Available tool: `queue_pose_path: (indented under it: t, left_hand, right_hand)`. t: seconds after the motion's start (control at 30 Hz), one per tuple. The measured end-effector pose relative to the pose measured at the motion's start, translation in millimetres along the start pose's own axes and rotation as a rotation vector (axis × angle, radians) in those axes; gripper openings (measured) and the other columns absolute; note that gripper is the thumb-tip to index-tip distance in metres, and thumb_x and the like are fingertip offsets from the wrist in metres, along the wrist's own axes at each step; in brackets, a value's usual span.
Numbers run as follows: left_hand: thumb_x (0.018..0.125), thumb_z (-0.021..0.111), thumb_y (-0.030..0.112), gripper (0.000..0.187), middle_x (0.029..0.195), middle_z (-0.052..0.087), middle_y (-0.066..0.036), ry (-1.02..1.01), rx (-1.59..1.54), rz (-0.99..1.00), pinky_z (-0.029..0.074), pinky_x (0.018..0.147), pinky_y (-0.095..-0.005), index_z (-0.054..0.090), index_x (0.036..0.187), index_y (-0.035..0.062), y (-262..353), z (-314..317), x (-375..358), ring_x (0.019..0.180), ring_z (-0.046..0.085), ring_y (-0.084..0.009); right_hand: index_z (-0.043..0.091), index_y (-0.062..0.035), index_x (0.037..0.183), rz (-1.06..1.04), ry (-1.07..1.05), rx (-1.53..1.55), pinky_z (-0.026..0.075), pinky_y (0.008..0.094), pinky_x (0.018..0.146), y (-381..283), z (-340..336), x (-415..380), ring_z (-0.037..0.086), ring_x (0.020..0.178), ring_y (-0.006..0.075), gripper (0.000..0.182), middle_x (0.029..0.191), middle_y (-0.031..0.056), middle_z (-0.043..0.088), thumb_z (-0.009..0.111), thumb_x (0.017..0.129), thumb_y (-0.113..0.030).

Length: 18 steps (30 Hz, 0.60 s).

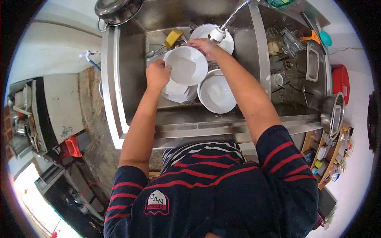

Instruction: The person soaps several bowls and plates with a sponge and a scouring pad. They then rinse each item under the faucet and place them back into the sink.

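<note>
Inside the steel sink (133, 75), a white bowl (182, 65) is sitting over stacked dishes (177, 94), the left hand (158, 74) gripping its left rim while the right hand (203, 46) is reaching by its far edge (whether holding anything, I cannot tell), a yellow sponge (173, 39) lying nearby and a metal pot (117, 10) standing at the far left corner.

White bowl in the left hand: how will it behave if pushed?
Bowl likely stiff: its rim looks round despite the left hand gripping it. Probably slippery, given the smooth surface. Might tip or slide if released above the stacked dishes.
</note>
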<state>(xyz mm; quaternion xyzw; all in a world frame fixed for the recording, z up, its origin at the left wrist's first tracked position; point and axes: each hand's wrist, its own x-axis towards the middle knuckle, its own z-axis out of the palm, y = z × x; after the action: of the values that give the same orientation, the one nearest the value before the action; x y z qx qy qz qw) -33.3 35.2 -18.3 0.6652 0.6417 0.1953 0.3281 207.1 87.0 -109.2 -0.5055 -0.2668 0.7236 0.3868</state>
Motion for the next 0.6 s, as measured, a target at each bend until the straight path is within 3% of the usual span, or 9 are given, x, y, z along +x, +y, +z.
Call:
queue_pose_path:
  t: [0.07,0.1,0.13,0.2,0.23,0.37,0.47,0.53,0.6]
  left_hand:
    - [0.069,0.067,0.014,0.020,0.067,0.064,-0.020,-0.066,-0.083,-0.048,0.052,0.061,-0.0387,0.065,0.077,-0.0041,4.7,9.2,12.3,0.060,0.065,-0.0313]
    - [0.070,0.067,0.013,0.020,0.065,0.064,-0.018,-0.134,-0.156,-0.099,0.052,0.057,-0.0370,0.065,0.077,-0.0047,8.7,13.6,18.1,0.055,0.065,-0.0280]
    - [0.070,0.067,0.013,0.020,0.065,0.064,-0.018,-0.140,-0.166,-0.095,0.052,0.057,-0.0370,0.065,0.077,-0.0047,7.7,21.6,25.2,0.055,0.065,-0.0280]
    - [0.073,0.069,0.011,0.020,0.064,0.063,-0.011,-0.202,-0.353,-0.107,0.048,0.042,-0.0299,0.066,0.084,-0.0050,10.4,38.4,37.3,0.046,0.059,-0.0172]
    - [0.073,0.069,0.011,0.020,0.064,0.063,-0.011,-0.210,-0.362,-0.105,0.048,0.042,-0.0299,0.066,0.084,-0.0050,13.5,45.6,42.9,0.046,0.059,-0.0172]
    - [0.073,0.068,0.011,0.023,0.069,0.065,-0.010,-0.262,-0.403,-0.068,0.049,0.049,-0.0305,0.066,0.089,-0.0057,43.3,57.7,56.1,0.054,0.061,-0.0168]
    - [0.074,0.068,0.015,0.027,0.075,0.067,-0.010,-0.271,-0.326,0.007,0.050,0.061,-0.0313,0.067,0.093,-0.0043,33.4,99.9,81.2,0.069,0.065,-0.0181]
    - [0.071,0.071,0.015,0.020,0.074,0.067,-0.017,-0.096,-0.385,0.167,0.052,0.067,-0.0361,0.069,0.085,0.0006,24.5,130.2,96.3,0.070,0.066,-0.0295]
    - [0.070,0.070,0.018,0.025,0.080,0.067,-0.019,-0.090,-0.291,0.170,0.052,0.073,-0.0390,0.069,0.090,0.0035,48.3,128.2,88.8,0.079,0.065,-0.0348]
  right_hand:
    - [0.060,-0.0018,0.114,0.160,-0.036,0.074,0.051,0.0392,0.085,-8.1,0.3,-10.2,0.064,0.095,0.0245,0.042,0.110,0.0125,0.065,0.065,0.088,-0.034]
    - [0.052,-0.0005,0.121,0.142,0.057,0.062,0.054,0.0380,0.079,1.0,-12.2,-5.6,0.064,0.094,0.0239,0.054,0.110,0.0114,0.063,0.068,0.084,-0.037]
    - [0.052,-0.0005,0.121,0.142,0.068,0.056,0.054,0.0380,0.079,-9.7,-8.4,-23.6,0.064,0.094,0.0239,0.054,0.110,0.0114,0.063,0.068,0.084,-0.037]
    - [0.052,-0.0024,0.123,0.081,0.262,0.011,0.055,0.0411,0.080,-27.0,-2.3,-65.2,0.065,0.096,0.0272,0.054,0.114,0.0123,0.063,0.068,0.084,-0.036]
    - [0.048,-0.0015,0.128,0.124,0.269,0.009,0.054,0.0416,0.083,-31.1,-7.6,-72.5,0.063,0.102,0.0289,0.054,0.116,0.0139,0.062,0.067,0.085,-0.029]
    - [0.053,0.0003,0.122,0.063,0.389,0.128,0.052,0.0408,0.088,-16.6,-38.9,-80.3,0.063,0.103,0.0261,0.042,0.118,0.0135,0.061,0.062,0.084,-0.014]
    - [0.046,-0.0015,0.132,0.048,0.360,0.386,0.045,0.0410,0.096,-6.5,-51.8,-90.0,0.054,0.117,0.0295,0.053,0.128,0.0166,0.053,0.063,0.084,-0.018]
    - [0.046,-0.0011,0.131,-0.001,0.486,0.399,0.045,0.0405,0.094,-21.3,-30.3,-113.2,0.054,0.114,0.0294,0.053,0.126,0.0164,0.054,0.062,0.082,-0.014]
    - [0.047,-0.0008,0.130,-0.042,0.608,0.406,0.045,0.0399,0.092,-24.6,-24.6,-121.2,0.055,0.112,0.0293,0.053,0.123,0.0162,0.055,0.061,0.080,-0.010]
